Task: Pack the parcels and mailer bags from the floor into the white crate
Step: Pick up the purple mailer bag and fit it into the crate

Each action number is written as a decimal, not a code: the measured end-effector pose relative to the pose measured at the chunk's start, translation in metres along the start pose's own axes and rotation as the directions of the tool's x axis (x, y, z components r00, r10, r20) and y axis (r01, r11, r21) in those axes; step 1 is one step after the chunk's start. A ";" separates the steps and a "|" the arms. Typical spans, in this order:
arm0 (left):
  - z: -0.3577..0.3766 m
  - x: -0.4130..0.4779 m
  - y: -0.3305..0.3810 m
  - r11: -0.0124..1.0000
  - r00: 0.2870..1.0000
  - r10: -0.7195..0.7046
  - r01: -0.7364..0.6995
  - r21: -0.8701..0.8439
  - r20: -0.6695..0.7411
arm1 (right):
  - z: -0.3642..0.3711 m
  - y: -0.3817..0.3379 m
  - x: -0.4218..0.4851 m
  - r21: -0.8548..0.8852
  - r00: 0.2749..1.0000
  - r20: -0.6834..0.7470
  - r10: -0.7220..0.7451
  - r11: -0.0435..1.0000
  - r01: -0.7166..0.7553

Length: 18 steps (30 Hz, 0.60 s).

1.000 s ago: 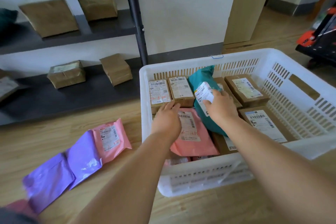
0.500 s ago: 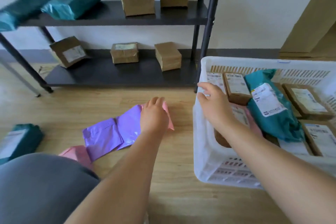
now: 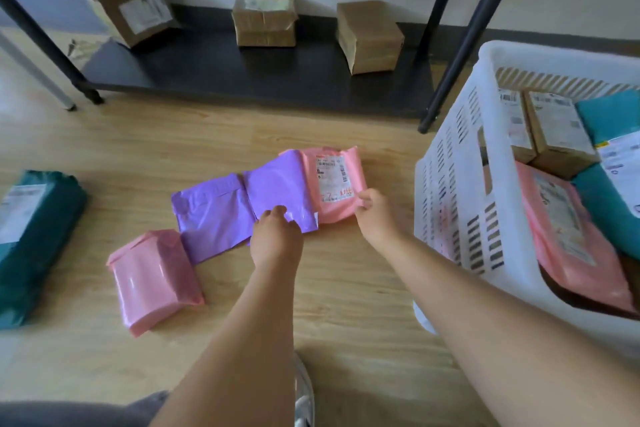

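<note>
Floor: purple mailer (image 3: 239, 215) lies flat, and left hand (image 3: 275, 236) curls its fingers over the near edge. Labelled pink mailer (image 3: 332, 184) overlaps the purple mailer; right hand (image 3: 375, 215) pinches its corner. Both probably light, limp, slick, so grip the edges. White crate (image 3: 457, 184) stands rightward.

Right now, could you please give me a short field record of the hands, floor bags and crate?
Left hand: fingers curled on right purple bag's near edge
Right hand: pinches labelled pink bag's near corner
Also on floor: left purple bag, plain pink bag, teal bag
White crate: partly filled, right of the bags
</note>
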<state>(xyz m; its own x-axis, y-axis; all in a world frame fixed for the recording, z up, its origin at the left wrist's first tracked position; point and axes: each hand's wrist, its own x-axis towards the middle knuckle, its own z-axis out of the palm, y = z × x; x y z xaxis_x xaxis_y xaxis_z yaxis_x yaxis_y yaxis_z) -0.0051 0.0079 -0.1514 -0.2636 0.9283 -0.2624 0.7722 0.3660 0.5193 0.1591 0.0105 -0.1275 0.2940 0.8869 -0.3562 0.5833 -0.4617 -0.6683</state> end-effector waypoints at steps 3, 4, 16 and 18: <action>0.014 0.020 -0.003 1.000 1.000 -0.015 0.015 0.010 0.026 | 0.011 0.011 0.009 -0.011 0.999 -0.001 0.048 0.999 -0.048; 0.017 0.025 -0.004 1.000 0.999 -0.021 0.021 0.010 0.029 | 0.015 0.014 0.011 -0.018 0.998 -0.001 0.058 0.998 -0.058; 0.057 0.047 0.013 0.987 0.992 -0.107 0.099 0.129 0.063 | 0.030 0.019 0.017 -0.133 0.997 0.070 0.021 0.991 -0.012; 0.056 0.051 0.014 0.983 0.990 -0.119 0.106 0.150 0.078 | 0.025 0.017 0.014 -0.144 0.996 0.083 0.013 0.990 -0.001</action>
<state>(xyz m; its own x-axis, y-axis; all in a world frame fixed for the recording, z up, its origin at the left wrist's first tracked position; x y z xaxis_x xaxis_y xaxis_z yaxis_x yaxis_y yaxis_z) 0.0248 0.0569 -0.2030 -0.3073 0.8701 -0.3853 0.8176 0.4486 0.3610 0.1541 0.0147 -0.1604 0.2382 0.8767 -0.4179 0.6857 -0.4565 -0.5669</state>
